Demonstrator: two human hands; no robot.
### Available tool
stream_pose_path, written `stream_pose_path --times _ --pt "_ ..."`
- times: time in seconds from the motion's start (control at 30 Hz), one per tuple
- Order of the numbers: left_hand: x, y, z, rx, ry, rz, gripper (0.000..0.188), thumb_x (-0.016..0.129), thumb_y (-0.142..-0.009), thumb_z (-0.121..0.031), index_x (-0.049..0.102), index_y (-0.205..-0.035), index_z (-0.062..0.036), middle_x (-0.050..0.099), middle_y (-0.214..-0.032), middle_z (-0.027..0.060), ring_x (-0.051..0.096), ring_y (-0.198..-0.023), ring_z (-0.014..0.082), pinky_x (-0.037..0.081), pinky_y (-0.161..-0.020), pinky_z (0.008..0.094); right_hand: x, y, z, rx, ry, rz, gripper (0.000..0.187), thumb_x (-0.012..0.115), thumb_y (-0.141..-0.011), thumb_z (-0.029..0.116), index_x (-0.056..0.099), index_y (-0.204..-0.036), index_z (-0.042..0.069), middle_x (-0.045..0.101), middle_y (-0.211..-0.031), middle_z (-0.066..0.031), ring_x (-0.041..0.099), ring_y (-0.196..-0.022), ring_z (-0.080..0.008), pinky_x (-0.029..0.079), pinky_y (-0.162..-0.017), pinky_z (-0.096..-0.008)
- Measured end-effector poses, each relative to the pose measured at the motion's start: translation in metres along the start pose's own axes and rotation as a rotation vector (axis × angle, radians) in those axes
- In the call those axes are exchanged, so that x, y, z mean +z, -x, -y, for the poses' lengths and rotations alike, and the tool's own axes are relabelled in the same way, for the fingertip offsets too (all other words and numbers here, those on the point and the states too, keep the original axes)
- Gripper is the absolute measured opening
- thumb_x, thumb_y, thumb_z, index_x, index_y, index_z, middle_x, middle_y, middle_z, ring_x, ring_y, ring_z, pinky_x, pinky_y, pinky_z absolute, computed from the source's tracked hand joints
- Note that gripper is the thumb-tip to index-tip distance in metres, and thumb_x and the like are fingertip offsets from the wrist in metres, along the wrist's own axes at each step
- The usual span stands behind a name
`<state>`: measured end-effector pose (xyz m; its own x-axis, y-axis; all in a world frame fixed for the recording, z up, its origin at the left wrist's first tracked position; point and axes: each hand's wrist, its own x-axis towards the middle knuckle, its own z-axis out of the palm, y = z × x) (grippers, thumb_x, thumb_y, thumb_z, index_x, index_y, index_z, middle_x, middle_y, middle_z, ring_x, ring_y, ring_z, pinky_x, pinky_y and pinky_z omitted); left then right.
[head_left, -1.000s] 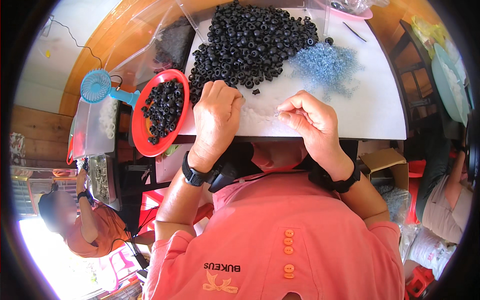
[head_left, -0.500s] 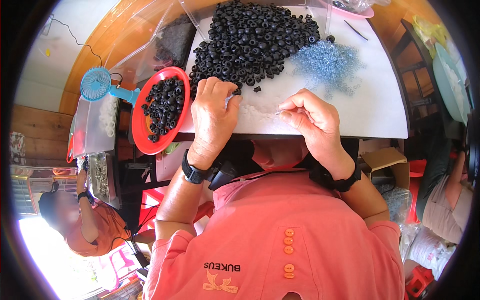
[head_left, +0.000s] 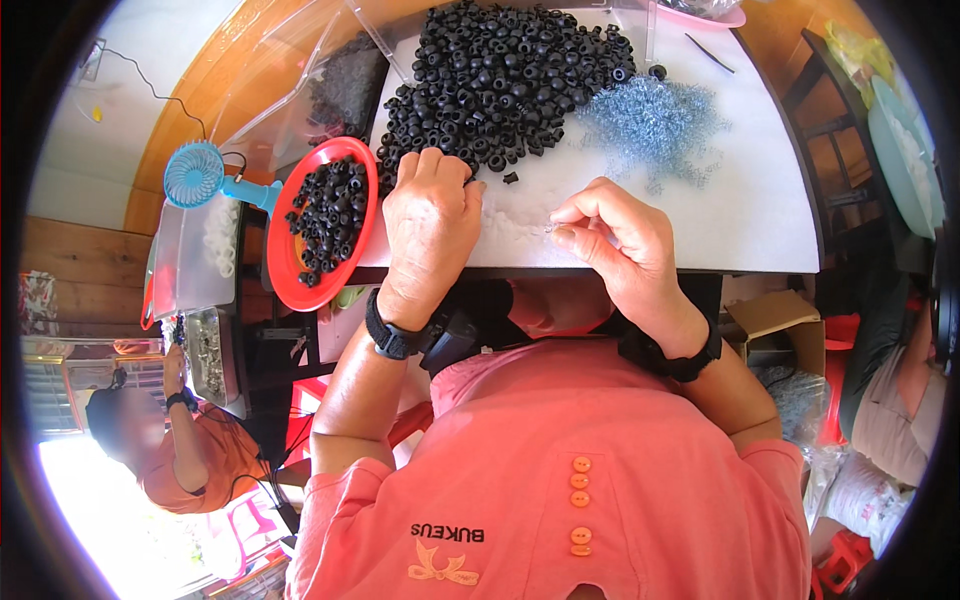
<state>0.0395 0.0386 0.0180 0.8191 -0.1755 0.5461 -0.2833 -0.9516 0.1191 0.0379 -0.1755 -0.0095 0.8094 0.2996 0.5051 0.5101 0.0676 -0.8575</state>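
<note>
A tiny piece is held between the nearly closed thumb and forefinger of the right hand, nearer than the blue heap. The left hand is curled beside the black parts; its contents cannot be told. Light fingertip pressure is advised.

Appears to be a small hand-assembly workshop, as shown by a white surface carrying a bulk heap of small black parts and a pile of fine bluish pieces, with a red dish of further black parts alongside. Also identifiable by a co-worker near a metal tray, a cardboard box and a blue fan beside the dish.
</note>
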Motion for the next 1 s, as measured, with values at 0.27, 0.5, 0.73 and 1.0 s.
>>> stream_pose_path --times 0.27,0.5,0.73,1.0 --pt "-0.006 0.0 0.003 0.05 -0.102 0.01 0.008 0.069 -0.074 -0.001 0.063 -0.079 -0.0028 0.059 -0.078 0.0103 0.057 -0.077 0.0308 0.047 -0.067 0.0408 0.001 0.001 -0.001 -0.036 -0.012 -0.005 0.013 0.071 -0.084 -0.003 0.062 -0.093 0.0 0.063 -0.082 -0.0076 0.061 -0.068 -0.0152 0.049 -0.062 -0.026" --pt "-0.009 0.009 -0.007 -0.013 0.346 0.056 0.012 0.069 -0.074 -0.002 0.063 -0.084 0.0003 0.055 -0.075 0.0095 0.056 -0.073 0.0257 0.046 -0.064 0.0358 0.002 0.001 -0.003 -0.023 -0.024 -0.008 0.012 0.071 -0.085 -0.001 0.062 -0.093 0.0 0.063 -0.083 -0.0075 0.062 -0.068 -0.0151 0.049 -0.063 -0.0259" --pt "-0.009 0.008 -0.007 -0.01 0.314 0.167 0.013 0.068 -0.075 -0.003 0.064 -0.087 -0.0006 0.055 -0.079 0.0099 0.056 -0.077 0.0256 0.046 -0.066 0.0366 0.002 0.001 -0.003 -0.023 -0.004 -0.012 0.011 0.071 -0.086 0.001 0.062 -0.093 0.0 0.064 -0.083 -0.0072 0.062 -0.069 -0.0142 0.049 -0.064 -0.026" --pt "-0.003 0.011 -0.013 0.05 0.244 0.097 0.013 0.067 -0.074 -0.002 0.065 -0.088 -0.0009 0.056 -0.081 0.0111 0.057 -0.08 0.0269 0.048 -0.069 0.0361 0.002 0.001 -0.002 -0.017 0.029 0.008 0.011 0.07 -0.087 0.001 0.062 -0.094 0.0 0.065 -0.083 -0.0069 0.062 -0.07 -0.0129 0.05 -0.065 -0.0254"
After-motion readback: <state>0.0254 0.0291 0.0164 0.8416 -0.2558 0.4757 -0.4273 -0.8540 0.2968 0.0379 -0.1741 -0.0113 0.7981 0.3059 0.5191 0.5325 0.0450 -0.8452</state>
